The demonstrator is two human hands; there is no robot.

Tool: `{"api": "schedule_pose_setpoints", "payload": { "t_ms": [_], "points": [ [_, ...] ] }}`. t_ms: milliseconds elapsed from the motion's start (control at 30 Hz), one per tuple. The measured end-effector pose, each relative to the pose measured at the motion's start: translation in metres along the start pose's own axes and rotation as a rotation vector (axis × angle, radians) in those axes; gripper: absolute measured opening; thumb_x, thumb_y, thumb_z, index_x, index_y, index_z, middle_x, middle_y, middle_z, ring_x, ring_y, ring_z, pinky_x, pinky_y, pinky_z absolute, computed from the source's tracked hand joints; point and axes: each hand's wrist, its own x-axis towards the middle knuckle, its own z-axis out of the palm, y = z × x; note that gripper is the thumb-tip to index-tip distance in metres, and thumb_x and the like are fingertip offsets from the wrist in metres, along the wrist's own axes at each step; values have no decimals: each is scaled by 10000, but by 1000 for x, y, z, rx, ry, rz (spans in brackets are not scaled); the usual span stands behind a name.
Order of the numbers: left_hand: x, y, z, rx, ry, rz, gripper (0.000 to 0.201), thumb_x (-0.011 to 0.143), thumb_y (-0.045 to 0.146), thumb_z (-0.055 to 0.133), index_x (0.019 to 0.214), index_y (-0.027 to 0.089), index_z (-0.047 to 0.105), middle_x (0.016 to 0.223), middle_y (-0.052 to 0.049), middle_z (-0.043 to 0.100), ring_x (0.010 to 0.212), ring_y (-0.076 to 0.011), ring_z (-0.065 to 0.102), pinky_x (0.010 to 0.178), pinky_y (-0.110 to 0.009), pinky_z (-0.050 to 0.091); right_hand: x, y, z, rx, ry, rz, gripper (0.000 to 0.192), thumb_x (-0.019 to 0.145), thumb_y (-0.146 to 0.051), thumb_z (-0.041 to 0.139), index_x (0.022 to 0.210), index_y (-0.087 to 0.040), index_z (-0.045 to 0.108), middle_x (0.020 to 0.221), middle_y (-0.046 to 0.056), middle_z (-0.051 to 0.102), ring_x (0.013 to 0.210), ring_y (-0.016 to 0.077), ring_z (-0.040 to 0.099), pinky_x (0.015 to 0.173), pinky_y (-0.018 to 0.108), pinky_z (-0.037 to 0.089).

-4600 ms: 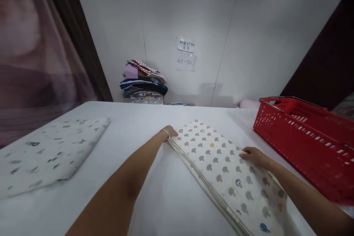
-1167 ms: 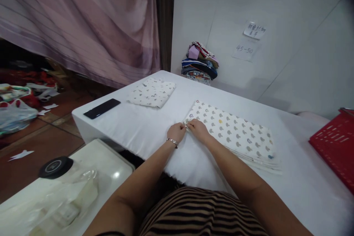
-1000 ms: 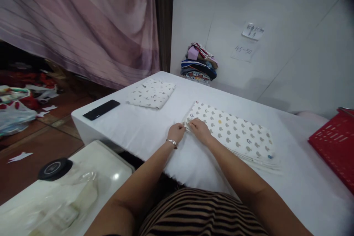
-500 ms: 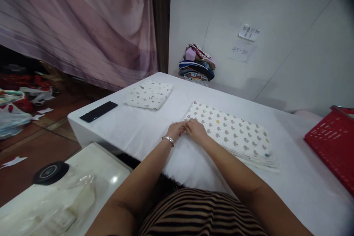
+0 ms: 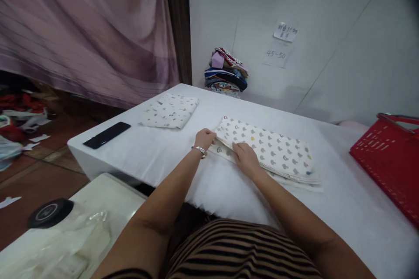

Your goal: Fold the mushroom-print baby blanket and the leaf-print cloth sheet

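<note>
The left hand (image 5: 204, 139) pinches a corner of the white, grey-printed, rectangular folded cloth (image 5: 270, 146), which stretches past the right hand (image 5: 248, 160); that one seems to pinch the near edge, likely keeping layers even.

Gap betw. cloth (image 5: 268, 148) & basket (image 5: 386, 157) — R forearm (image 5: 291, 207) nearside

A pale grey panelled wall (image 5: 330, 22) is standing behind a long white-covered table (image 5: 157, 152), a mauve draped fabric curtain (image 5: 85, 35) is hanging at left, and reddish-brown floor tiles (image 5: 55, 172) are showing below it.
</note>
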Motion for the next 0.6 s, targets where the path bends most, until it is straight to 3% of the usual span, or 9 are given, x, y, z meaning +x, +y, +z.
{"api": "schedule_pose_setpoints", "payload": {
  "t_ms": [100, 267, 433, 600],
  "points": [
    [3, -16, -1, 118, 13, -77, 213, 647, 218, 575, 847, 149, 601, 514, 1, 605, 543, -150, 606, 530, -224, 418, -15, 9, 6, -35, -55, -31, 245, 867, -158, 427, 1049, -179, 590, 1003, 96, 572, 904, 205, 478, 790, 310, 365],
    [2, -24, 1, 166, 1, -93, 370, 651, 210, 560, 1017, 159, 562, 557, 13, 618, 538, -147, 599, 579, -239, 432, -29, 16, 9, -36, -4, -51, 224, 889, -234, 444, 1031, -181, 609, 1013, 97, 572, 911, 211, 476, 787, 319, 370],
    [-2, -22, 1, 215, 18, -58, 317, 667, 225, 537, 978, 179, 575, 748, -27, 677, 663, -163, 624, 639, -255, 438, -46, 26, 2, -47, 20, -48, 244, 899, -241, 424, 1041, -171, 609, 979, 103, 575, 883, 211, 480, 770, 323, 369],
    [0, -31, 3, 257, 29, 3, 299, 691, 260, 523, 977, 194, 585, 933, -56, 680, 783, -192, 628, 686, -276, 459, -84, 59, -16, -49, 37, -10, 246, 900, -258, 417, 1016, -163, 612, 965, 103, 576, 888, 210, 490, 775, 330, 375]
  ]
}}
